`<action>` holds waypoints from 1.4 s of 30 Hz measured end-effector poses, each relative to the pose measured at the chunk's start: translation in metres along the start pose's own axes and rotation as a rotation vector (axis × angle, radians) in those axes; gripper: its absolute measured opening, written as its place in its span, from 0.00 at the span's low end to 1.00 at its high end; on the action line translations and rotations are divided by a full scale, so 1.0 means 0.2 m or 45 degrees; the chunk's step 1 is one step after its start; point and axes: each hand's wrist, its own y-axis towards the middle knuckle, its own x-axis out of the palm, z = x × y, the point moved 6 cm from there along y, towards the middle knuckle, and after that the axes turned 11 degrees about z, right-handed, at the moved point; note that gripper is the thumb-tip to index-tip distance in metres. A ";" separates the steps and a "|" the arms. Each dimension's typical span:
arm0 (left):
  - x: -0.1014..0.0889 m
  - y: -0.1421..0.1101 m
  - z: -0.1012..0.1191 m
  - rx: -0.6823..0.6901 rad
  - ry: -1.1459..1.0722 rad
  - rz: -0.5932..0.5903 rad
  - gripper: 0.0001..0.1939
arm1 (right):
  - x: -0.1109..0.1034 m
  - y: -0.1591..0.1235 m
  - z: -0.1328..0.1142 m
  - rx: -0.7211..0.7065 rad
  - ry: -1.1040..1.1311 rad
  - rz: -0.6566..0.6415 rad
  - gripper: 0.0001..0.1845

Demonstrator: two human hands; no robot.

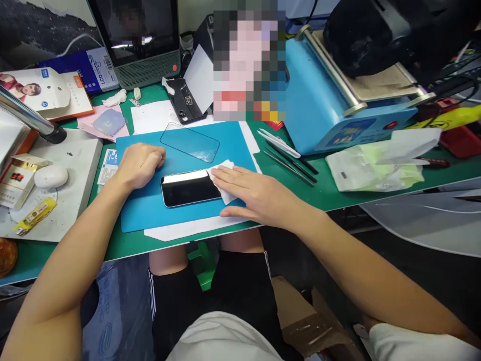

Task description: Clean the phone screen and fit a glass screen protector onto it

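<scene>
A smartphone (191,190) with a dark, glossy screen lies face up on the blue mat (141,213). Over its right end, my right hand (251,193) presses a folded white wipe (228,196), with fingers laid together and thumb apart on the mat. To the left of the phone rests my left hand (141,163), its fingers curled into a loose fist. Nothing sticks out of that fist, and its palm is hidden. Behind the phone, a clear black-edged screen protector (191,143) lies flat, with whitish marks near its right end.
Tweezers (291,165) lie right of the mat, before a blue machine (319,100). Further right sits a soft tissue pack (372,165). An opened phone (186,100) lies behind the mat. At left, a grey board (80,165) carries a white earbud case (51,176) and yellow cutter (35,215).
</scene>
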 end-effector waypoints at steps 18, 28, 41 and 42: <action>-0.04 -0.05 0.10 0.091 0.055 0.219 0.16 | -0.04 0.33 0.00 -0.667 0.240 0.110 0.27; -0.05 -0.13 0.22 0.399 0.063 0.084 0.15 | -0.12 0.34 0.08 -0.526 0.301 0.319 0.12; -0.06 -0.12 0.24 0.408 0.196 0.108 0.12 | -0.15 0.36 0.18 -0.240 0.454 0.421 0.11; -0.06 -0.12 0.24 0.393 0.211 0.123 0.12 | -0.15 0.36 0.19 -0.214 0.463 0.435 0.12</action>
